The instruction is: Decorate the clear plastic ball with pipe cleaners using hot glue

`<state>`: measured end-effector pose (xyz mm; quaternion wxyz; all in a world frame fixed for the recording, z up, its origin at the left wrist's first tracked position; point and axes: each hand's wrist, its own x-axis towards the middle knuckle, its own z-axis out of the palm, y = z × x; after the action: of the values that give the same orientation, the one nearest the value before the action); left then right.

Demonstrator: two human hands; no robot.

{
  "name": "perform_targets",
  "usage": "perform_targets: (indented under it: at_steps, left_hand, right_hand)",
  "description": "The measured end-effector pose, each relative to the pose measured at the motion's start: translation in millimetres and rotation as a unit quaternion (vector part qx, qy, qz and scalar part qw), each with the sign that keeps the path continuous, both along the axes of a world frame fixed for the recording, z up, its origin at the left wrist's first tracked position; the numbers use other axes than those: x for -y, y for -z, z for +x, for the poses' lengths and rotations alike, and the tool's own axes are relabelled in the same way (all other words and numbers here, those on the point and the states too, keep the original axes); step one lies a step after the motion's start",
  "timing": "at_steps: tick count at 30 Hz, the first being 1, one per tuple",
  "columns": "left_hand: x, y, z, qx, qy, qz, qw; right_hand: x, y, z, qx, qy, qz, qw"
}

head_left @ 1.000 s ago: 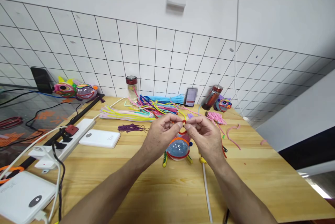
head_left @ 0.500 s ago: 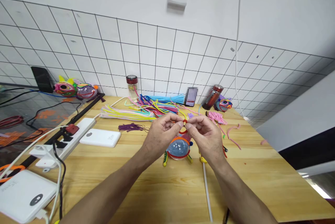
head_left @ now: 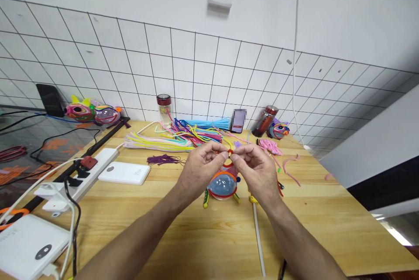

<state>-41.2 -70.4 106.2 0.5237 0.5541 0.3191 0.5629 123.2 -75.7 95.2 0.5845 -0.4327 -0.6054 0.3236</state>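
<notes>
Between my fingertips is a small red pipe cleaner (head_left: 230, 151), bent into a loop. My left hand (head_left: 204, 162) pinches its left side, and my right hand (head_left: 253, 164) pinches it from the right. Just below and behind them on the table lies a clear plastic ball (head_left: 222, 185) trimmed with red and orange pipe cleaner and a dark blue pompom (head_left: 238, 179). Green-and-yellow handles (head_left: 206, 199) poke out under the ball, partly hidden. By my right wrist a white stick (head_left: 258, 238) with a yellow piece on its end lies on the wood.
Bundles of coloured pipe cleaners (head_left: 157, 141) lie at the back, near a glass bottle (head_left: 164, 110), a phone (head_left: 238, 121) and a red flask (head_left: 265, 121). Purple tassels (head_left: 163, 159), a white power bank (head_left: 124, 172) and a power strip (head_left: 83, 179) with cables are at left. Finished ball crafts (head_left: 106, 114) stand behind.
The view has shifted very slightly. Both hands keep their pinch on the red pipe cleaner, with hardly any visible movement.
</notes>
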Motion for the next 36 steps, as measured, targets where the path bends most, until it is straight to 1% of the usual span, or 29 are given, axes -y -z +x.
perform_targets:
  at_steps: [14, 22, 25, 36]
  left_hand:
    - [-0.6, 1.2, 0.9, -0.01, -0.003, -0.01, 1.0]
    - [0.4, 3.1, 1.0, -0.015, -0.011, -0.03, 0.999]
    - [0.6, 2.6, 0.9, -0.021, -0.018, -0.022, 0.999]
    - [1.4, 1.2, 0.0, -0.011, -0.004, -0.01, 1.0]
  right_hand:
    - [0.7, -1.3, -0.7, 0.002, 0.008, -0.001, 1.0]
    - [0.4, -1.5, -0.5, -0.001, 0.004, -0.002, 1.0]
    - [0.7, -2.3, -0.4, -0.002, 0.002, -0.001, 1.0]
    - [1.7, -3.3, 0.9, 0.008, 0.006, 0.011, 1.0]
